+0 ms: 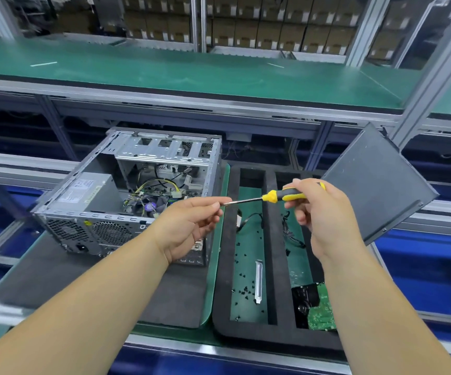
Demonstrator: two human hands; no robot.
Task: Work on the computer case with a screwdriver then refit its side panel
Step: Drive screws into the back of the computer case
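An open grey computer case (127,190) lies on its side on a dark mat, its inside with cables and board showing. My right hand (324,212) grips the yellow-and-black handle of a screwdriver (270,197) held level above the tray. My left hand (192,220) pinches at the tip of the screwdriver's shaft; whether a screw sits there I cannot tell. The dark side panel (378,185) leans tilted at the right, behind my right hand.
A black foam tray (271,239) with long compartments sits right of the case, holding several small black screws, cables, a metal slot bracket (258,282) and a green circuit board (322,312). A green shelf (192,71) runs across the back. Aluminium frame posts stand at right.
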